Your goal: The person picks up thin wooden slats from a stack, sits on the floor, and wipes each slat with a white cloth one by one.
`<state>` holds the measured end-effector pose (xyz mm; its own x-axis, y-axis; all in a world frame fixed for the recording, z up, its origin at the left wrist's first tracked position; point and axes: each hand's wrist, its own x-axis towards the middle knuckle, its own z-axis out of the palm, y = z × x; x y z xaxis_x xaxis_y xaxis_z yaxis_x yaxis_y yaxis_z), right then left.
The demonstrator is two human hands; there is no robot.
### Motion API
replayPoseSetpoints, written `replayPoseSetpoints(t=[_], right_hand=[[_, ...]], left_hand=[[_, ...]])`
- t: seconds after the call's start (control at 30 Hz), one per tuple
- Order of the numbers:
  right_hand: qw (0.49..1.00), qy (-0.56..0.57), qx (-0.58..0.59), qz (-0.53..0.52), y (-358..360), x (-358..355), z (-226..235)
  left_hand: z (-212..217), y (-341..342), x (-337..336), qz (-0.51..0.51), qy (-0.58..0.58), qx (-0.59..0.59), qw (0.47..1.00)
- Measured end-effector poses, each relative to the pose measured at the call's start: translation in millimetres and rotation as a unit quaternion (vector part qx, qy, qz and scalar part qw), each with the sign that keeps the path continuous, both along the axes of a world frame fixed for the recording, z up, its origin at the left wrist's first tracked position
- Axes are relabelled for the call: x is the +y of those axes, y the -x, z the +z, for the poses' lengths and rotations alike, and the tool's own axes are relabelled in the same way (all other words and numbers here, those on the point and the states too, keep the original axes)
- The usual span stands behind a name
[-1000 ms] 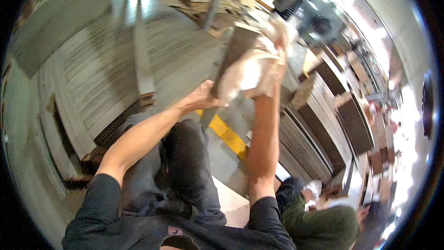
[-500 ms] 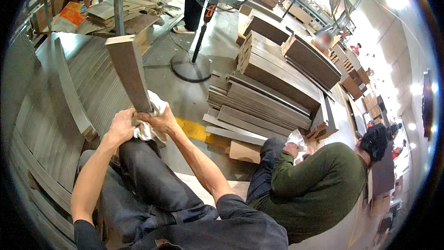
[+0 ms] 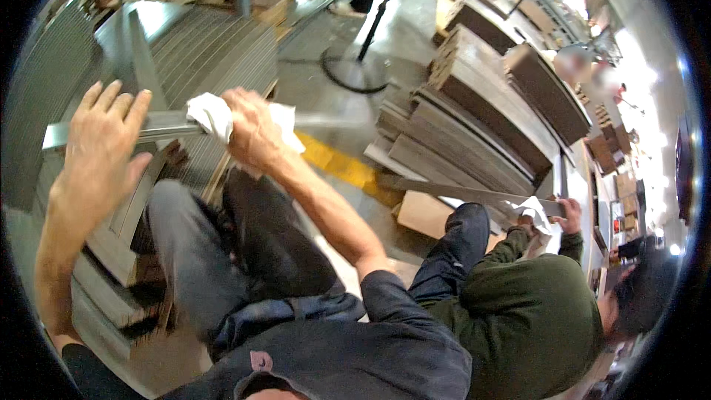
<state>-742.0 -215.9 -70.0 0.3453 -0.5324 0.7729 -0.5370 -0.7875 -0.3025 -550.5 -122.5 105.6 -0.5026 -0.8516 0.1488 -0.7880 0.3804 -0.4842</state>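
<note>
My right hand is closed round a white cloth, which wraps about a long, narrow grey-brown board. The board lies crosswise in front of me above my knees, its right end smeared by motion. At its left end my left hand is raised in front of it with fingers stretched out and thumb apart. I cannot tell whether that palm touches the board.
Stacked dark boards lie at left, with more piles right of centre. A fan stand is on the floor beyond a yellow floor stripe. Close at my right, a person in a green top holds a board and white cloth.
The board has swung from upright to crosswise. My left hand has let go and moved left; my right still grips the cloth. The neighbouring person now holds a board. The view has shifted.
</note>
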Motion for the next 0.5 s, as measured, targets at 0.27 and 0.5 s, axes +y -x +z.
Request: replayPoseSetpoints(t=[0.27,0.5], right_hand=[[0.973,0.117,0.194,0.042,6,24,28],[0.959,-0.064,0.193,-0.197,193,-72,-15]], left_hand=[[-45,-105,28,-0.012,-0.04,0.155,0.987],[-53,-198,89,0.035,-0.05,0.31,0.949]])
